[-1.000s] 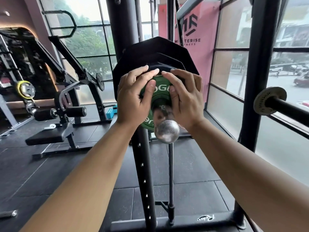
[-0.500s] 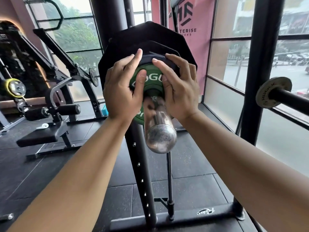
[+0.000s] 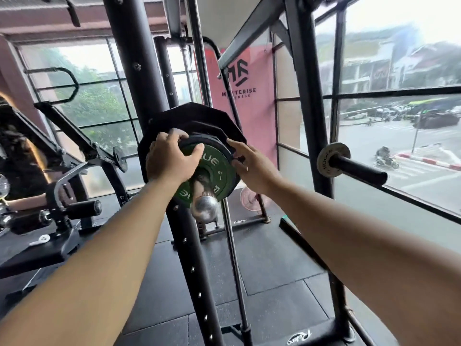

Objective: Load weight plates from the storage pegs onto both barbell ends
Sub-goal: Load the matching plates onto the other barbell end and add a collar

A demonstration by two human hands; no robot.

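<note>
A steel barbell sleeve (image 3: pixel 205 206) points toward me at centre. A small green plate (image 3: pixel 214 168) sits outermost on it, in front of a mid-size black plate (image 3: pixel 199 142) and a large black angular plate (image 3: pixel 192 116). My left hand (image 3: pixel 169 159) grips the left rim of the mid-size black plate, fingers curled over its top edge. My right hand (image 3: pixel 252 166) holds the same plate's right rim, fingertips behind the edge. Both arms reach forward from the bottom corners.
A black rack upright (image 3: pixel 139 71) stands just behind the plates. At right a black storage peg (image 3: pixel 354 166) with a round end cap juts from another upright (image 3: pixel 306 83). A leg machine (image 3: pixel 62 211) fills the left floor. Windows line the back and right.
My hands have spread from the green plate's face out to the rim of the black plate behind it. The view has tilted up and the sleeve looks shorter.
</note>
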